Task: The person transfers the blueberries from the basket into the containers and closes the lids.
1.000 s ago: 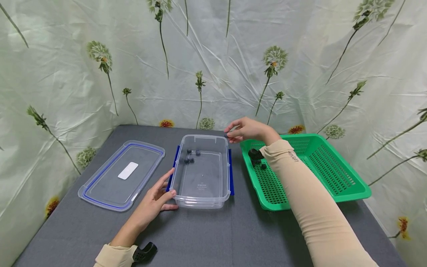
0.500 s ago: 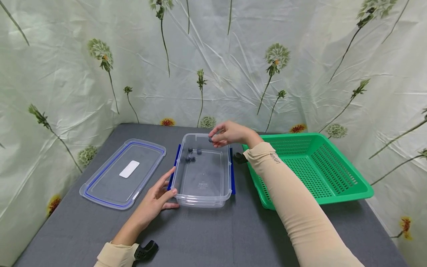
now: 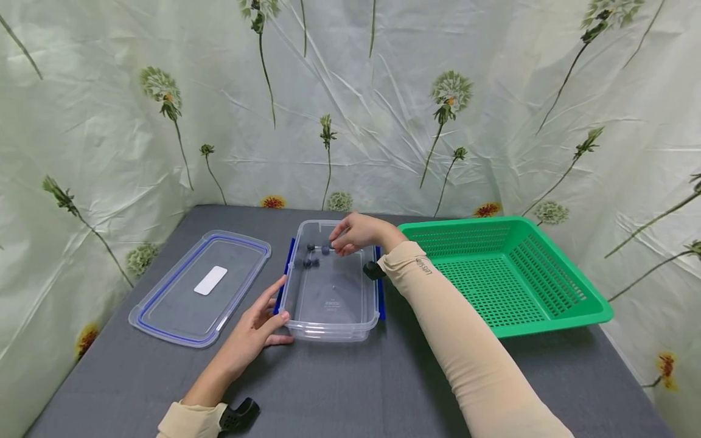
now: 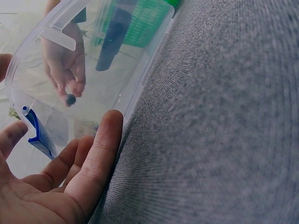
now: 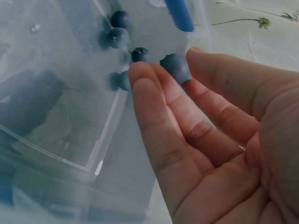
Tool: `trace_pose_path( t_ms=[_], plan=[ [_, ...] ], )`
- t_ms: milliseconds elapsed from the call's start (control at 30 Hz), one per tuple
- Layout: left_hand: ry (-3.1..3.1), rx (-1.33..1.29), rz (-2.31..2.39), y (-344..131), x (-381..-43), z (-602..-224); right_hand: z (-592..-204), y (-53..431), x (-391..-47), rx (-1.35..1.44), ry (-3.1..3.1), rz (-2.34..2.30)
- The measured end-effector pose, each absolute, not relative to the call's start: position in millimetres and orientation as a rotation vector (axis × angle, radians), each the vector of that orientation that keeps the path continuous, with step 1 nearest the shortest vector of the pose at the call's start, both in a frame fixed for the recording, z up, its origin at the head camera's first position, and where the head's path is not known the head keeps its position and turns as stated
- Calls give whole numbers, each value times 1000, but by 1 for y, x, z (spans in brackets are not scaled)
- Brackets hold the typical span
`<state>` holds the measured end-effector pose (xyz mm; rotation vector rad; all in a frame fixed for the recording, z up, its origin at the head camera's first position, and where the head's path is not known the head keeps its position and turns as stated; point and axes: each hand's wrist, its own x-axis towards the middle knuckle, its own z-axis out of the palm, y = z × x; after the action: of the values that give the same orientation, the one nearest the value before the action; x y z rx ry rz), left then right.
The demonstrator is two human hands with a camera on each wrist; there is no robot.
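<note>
The clear plastic container with blue side clips stands in the middle of the table. Several blueberries lie towards its far left corner. My left hand holds the container's near left corner, thumb on the rim and fingers along the outer wall. Above the container's far part, my right hand pinches one blueberry between thumb and fingers. Through the clear wall, the left wrist view also shows this pinched blueberry. In the head view the right fingers mostly hide it.
To the left, a clear lid with a blue seal and a white label lies flat. A green perforated basket stands at the right, partly covered by my right sleeve. A flower-printed curtain hangs behind the grey table.
My right hand has moved left from beside the basket's rim to over the container, carrying the blueberry, and lower. The left hand has kept its place on the container.
</note>
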<state>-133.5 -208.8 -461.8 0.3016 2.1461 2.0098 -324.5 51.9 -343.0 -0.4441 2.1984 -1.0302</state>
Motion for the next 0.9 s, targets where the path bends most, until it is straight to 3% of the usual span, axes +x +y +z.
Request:
trace_pose_path(
  t_ms=[900],
  plan=[
    [2148, 322, 1997, -210, -134, -464, -352, 36, -319, -443, 2228, -953]
  ],
)
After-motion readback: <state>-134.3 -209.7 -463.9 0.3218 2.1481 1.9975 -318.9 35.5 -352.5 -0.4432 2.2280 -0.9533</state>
